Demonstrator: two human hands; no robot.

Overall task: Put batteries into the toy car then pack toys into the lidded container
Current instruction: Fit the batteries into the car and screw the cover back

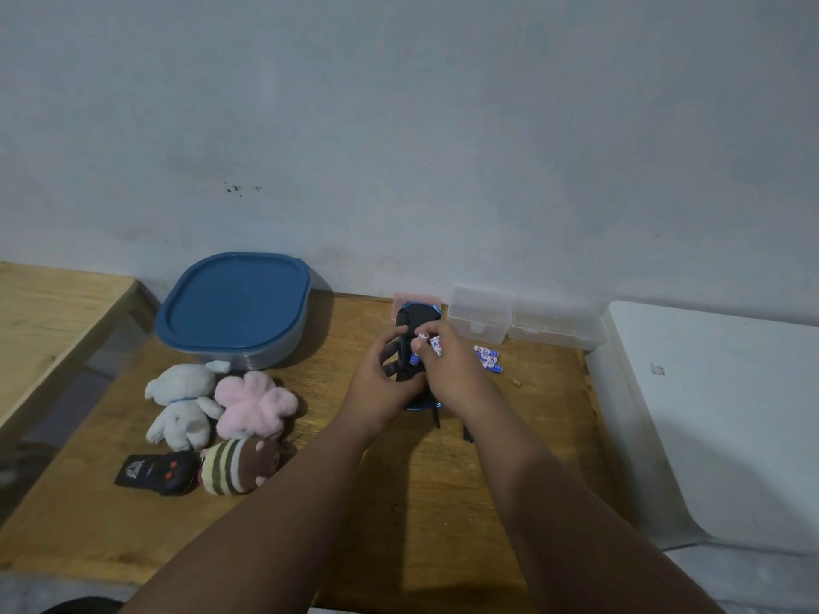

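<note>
Hands: left hand (384,378) clasps the black, blue-trimmed plastic toy car (414,323); right hand (447,370) pinches white-and-blue cylindrical batteries (432,345).
Car: upturned mid-table, long axis pointing toward the wall.
Spare batteries (489,359): just right.
Blue-lidded container (235,299): far left, shut.

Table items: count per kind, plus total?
Soft toys: 3
Toy car: 1
Remote control: 1
Batteries, roughly, some hidden by the right hand: 5
Lidded container: 1
Clear plastic boxes: 2
Total: about 13
</note>
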